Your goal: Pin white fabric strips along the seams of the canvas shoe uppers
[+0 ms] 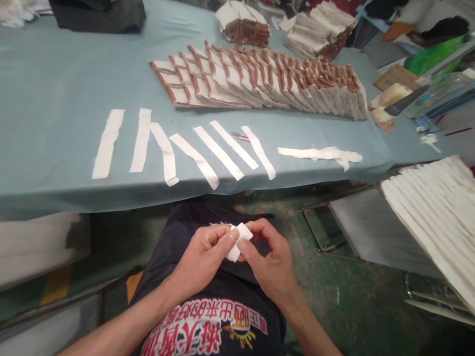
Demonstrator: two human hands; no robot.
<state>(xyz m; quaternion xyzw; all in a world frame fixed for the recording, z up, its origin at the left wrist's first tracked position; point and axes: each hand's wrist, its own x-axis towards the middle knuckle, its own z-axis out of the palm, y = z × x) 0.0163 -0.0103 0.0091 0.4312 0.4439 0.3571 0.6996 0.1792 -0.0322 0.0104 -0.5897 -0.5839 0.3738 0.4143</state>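
Observation:
Between my two hands, above my lap, is a small folded piece of white fabric (244, 231). My left hand (208, 252) pinches it between thumb and fingers, with some frayed threads showing above the fingertips. My right hand (272, 254) grips its other side, thumb pressed on the fabric. On the table in front, several white fabric strips (218, 153) lie apart at a slant. A pair of thread snips (241, 136) with pink on it is partly covered by these strips. Further right, a small heap of strips (319, 154) lies lengthwise.
A long row of overlapped fabric pieces with brown edges (267, 79) runs along the blue-covered table (55, 99). Two more bundles stand behind it, a pale one (315, 32) at right. A stack of white fabric (438, 207) rests at my right, beside a metal frame (315, 232).

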